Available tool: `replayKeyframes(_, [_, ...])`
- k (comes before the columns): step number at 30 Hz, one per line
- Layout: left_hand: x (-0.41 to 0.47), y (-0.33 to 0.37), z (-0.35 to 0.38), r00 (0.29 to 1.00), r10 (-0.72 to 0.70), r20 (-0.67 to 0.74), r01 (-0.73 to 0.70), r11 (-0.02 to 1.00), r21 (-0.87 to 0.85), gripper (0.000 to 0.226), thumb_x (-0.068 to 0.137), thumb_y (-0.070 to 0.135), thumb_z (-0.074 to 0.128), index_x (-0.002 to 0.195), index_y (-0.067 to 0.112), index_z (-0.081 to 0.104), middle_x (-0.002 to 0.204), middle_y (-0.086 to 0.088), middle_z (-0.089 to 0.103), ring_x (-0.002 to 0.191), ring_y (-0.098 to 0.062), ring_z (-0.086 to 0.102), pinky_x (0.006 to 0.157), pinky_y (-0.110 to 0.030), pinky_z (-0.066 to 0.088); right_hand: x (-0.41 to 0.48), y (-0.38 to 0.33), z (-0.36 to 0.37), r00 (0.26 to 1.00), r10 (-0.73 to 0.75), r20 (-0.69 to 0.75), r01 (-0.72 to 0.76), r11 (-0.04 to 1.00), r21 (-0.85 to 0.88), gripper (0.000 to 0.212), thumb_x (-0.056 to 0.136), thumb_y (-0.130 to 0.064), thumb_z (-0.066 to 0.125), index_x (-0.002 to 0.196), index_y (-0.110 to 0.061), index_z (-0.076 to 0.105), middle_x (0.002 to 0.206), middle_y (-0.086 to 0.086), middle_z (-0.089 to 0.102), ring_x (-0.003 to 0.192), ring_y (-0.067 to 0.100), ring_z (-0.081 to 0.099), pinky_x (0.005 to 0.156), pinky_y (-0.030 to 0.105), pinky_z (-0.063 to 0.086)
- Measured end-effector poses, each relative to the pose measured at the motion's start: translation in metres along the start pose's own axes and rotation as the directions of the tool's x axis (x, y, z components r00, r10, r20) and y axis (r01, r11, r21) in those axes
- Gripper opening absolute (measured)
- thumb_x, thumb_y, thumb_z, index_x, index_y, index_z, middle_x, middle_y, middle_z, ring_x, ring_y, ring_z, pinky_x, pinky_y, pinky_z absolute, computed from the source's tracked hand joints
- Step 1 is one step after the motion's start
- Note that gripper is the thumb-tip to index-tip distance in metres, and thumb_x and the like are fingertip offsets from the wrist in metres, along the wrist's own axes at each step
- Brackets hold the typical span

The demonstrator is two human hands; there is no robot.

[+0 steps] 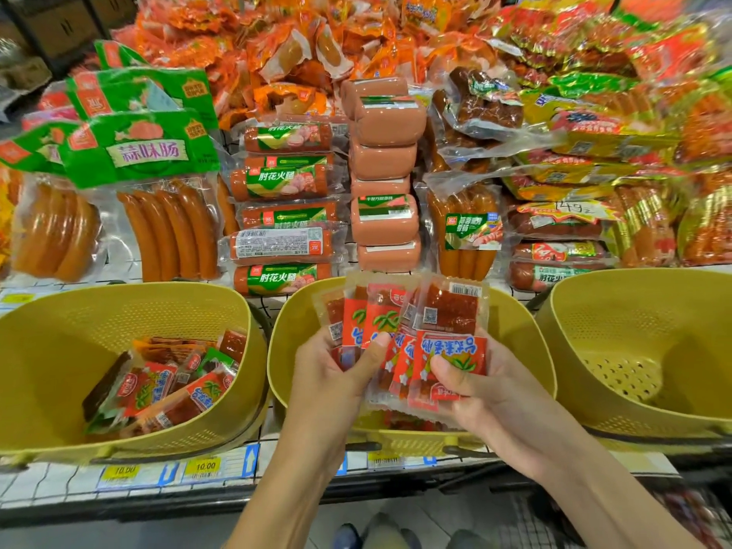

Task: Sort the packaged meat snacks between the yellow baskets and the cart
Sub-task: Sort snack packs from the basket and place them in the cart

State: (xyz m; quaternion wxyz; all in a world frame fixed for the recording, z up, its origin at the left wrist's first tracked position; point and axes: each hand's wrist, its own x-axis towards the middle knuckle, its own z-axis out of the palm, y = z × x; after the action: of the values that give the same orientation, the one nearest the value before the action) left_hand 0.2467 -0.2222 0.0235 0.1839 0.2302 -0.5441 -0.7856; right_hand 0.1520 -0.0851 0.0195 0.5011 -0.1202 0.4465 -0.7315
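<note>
Basket A (59, 350): leftmost yellow one, on the shelf edge; we see a loose heap of snack packets (166, 386) in it, red and green labels.
Sausage packs (158, 200): green headers, standing just behind Basket A.
Price tags (206, 465): yellow 10.00 labels on the shelf rail below it.
Left hand (332, 374): thumb pressed on the fronts, fingers curled behind; pinches the left part of the fan.
Fan of red packets (386, 315): held up over Basket B between both hands, packets overlapping, some showing barcode backs.
Basket B (287, 342): middle, mostly hidden by the hands; we glimpse red packets low inside.
Right hand (487, 394): thumb on the front red label, fingers wrapped underneath; grips the right part of the fan.
Basket C (633, 330): yellow, perforated, right of the hands.
Wire mesh (693, 517): lower right corner, blurred; we cannot tell if it is the cart.
</note>
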Motion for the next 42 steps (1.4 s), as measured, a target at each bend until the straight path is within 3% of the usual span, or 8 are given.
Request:
replayKeyframes(8, [-0.005, -0.012, 0.002, 0.998, 0.01, 0.057, -0.011, 1.0, 0.026, 0.046, 0.078, 0.027, 0.064, 0.121, 0.014, 0.054, 0.105, -0.006, 0.072, 0.097, -0.02, 0.07, 0.073, -0.022, 0.056, -0.019, 0.002, -0.004, 0.984, -0.086, -0.158, 0.069, 0.991, -0.115, 0.053, 0.078, -0.009, 0.071, 0.126, -0.019, 0.052, 0.121, 0.011, 0.064, 0.112, 0.032, 0.062, 0.087, 0.05, 0.053])
replayKeyframes(14, [-0.008, -0.011, -0.006, 0.974, -0.01, 0.227, -0.02, 0.992, 0.126, 0.047, 0.079, 0.033, 0.062, 0.124, 0.02, 0.055, 0.107, -0.004, 0.072, 0.097, -0.021, 0.07, 0.074, -0.027, 0.057, -0.04, 0.013, 0.015, 0.947, -0.19, -0.259, 0.134, 0.966, -0.22, 0.044, 0.074, -0.01, 0.067, 0.117, -0.015, 0.059, 0.11, 0.009, 0.07, 0.102, 0.024, 0.067, 0.075, 0.033, 0.058])
replayKeyframes(21, [-0.011, -0.011, -0.002, 0.919, -0.11, 0.379, 0.095, 0.994, 0.057, 0.025, 0.08, 0.02, 0.06, 0.102, 0.013, 0.068, 0.093, -0.006, 0.075, 0.084, -0.015, 0.072, 0.062, -0.021, 0.056, -0.112, 0.042, 0.011, 0.859, -0.19, -0.475, 0.246, 0.967, 0.059, 0.045, 0.074, -0.008, 0.07, 0.118, -0.005, 0.061, 0.115, 0.021, 0.065, 0.103, 0.038, 0.065, 0.078, 0.042, 0.057])
replayKeyframes(25, [-0.034, -0.028, 0.04, 0.81, -0.156, 0.565, 0.099, 0.987, 0.13, 0.027, 0.076, 0.023, 0.061, 0.101, 0.021, 0.07, 0.082, -0.012, 0.072, 0.066, -0.009, 0.069, 0.071, -0.022, 0.058, -0.172, 0.069, -0.001, 0.711, -0.186, -0.679, 0.34, 0.935, 0.101, 0.035, 0.064, -0.006, 0.071, 0.099, -0.007, 0.072, 0.097, 0.017, 0.072, 0.083, 0.03, 0.071, 0.066, 0.038, 0.058])
replayKeyframes(26, [-0.042, -0.035, 0.052, 0.785, -0.172, 0.595, 0.094, 0.983, 0.16, 0.026, 0.074, 0.025, 0.062, 0.099, 0.023, 0.07, 0.08, -0.012, 0.07, 0.055, -0.014, 0.038, 0.081, -0.025, 0.053, -0.187, 0.076, -0.003, 0.654, -0.184, -0.734, 0.385, 0.916, 0.114, 0.037, 0.056, -0.006, 0.075, 0.093, -0.007, 0.073, 0.09, 0.017, 0.072, 0.075, 0.028, 0.072, 0.062, 0.038, 0.057])
replayKeyframes(27, [-0.049, -0.045, 0.066, 0.755, -0.192, 0.628, 0.097, 0.978, 0.183, 0.025, 0.074, 0.027, 0.062, 0.098, 0.021, 0.07, 0.082, -0.006, 0.073, 0.094, 0.005, 0.06, 0.072, -0.015, 0.056, -0.202, 0.085, -0.007, 0.595, -0.186, -0.781, 0.439, 0.89, 0.122, 0.04, 0.047, -0.006, 0.08, 0.087, -0.007, 0.074, 0.084, 0.018, 0.072, 0.07, 0.028, 0.071, 0.06, 0.038, 0.057])
replayKeyframes(34, [-0.092, -0.118, 0.171, 0.498, -0.483, 0.72, 0.213, 0.873, 0.439, 0.038, 0.074, 0.03, 0.065, 0.111, 0.022, 0.063, 0.091, 0.0, 0.075, 0.081, -0.015, 0.073, 0.057, -0.032, 0.057, -0.302, 0.143, -0.048, 0.225, -0.057, -0.973, 0.679, 0.725, 0.115, 0.052, 0.063, -0.005, 0.062, 0.114, 0.002, 0.058, 0.094, 0.026, 0.067, 0.07, 0.03, 0.066, 0.06, 0.037, 0.058])
replayKeyframes(42, [-0.121, -0.196, 0.293, 0.391, -0.571, 0.722, 0.225, 0.82, 0.526, 0.036, 0.081, 0.018, 0.061, 0.114, 0.005, 0.06, 0.085, -0.004, 0.075, 0.071, -0.014, 0.072, 0.053, -0.024, 0.055, -0.412, 0.147, -0.127, -0.015, 0.033, -0.999, 0.779, 0.627, 0.009, 0.038, 0.064, -0.02, 0.069, 0.099, -0.004, 0.062, 0.071, 0.017, 0.068, 0.048, 0.023, 0.062, 0.057, 0.046, 0.057])
